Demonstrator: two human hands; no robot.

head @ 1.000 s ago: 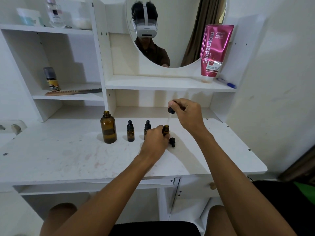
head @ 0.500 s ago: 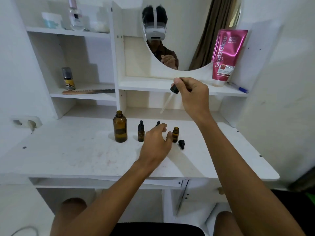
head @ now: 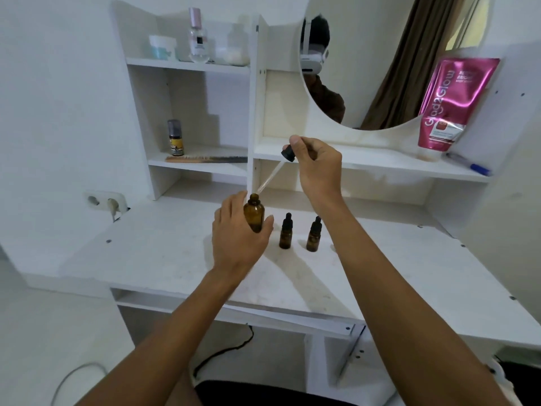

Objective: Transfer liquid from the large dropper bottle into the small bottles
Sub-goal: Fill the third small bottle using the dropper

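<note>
The large amber dropper bottle (head: 254, 213) stands uncapped on the white desk (head: 164, 244). My left hand (head: 237, 238) wraps around its lower body. My right hand (head: 314, 162) pinches the black bulb of the glass dropper (head: 273, 174), which slants down to the left, its tip just beside the bottle's open mouth. Two small amber bottles (head: 286, 235) (head: 314, 235) with black dropper caps stand to the right of the large bottle. My right forearm hides the desk farther right, so a third small bottle is not visible.
White shelves rise behind the desk. A small spray can (head: 175, 138) and a comb (head: 205, 159) lie on the left shelf, jars and a perfume bottle (head: 199, 36) sit above. A pink tube (head: 450, 104) and a blue pen (head: 468, 168) rest on the right shelf under the mirror (head: 380, 54).
My left hand moved left from the small open bottle and took hold of the large bottle. My right hand carried the dropper left, bringing its tip to the large bottle's mouth.
</note>
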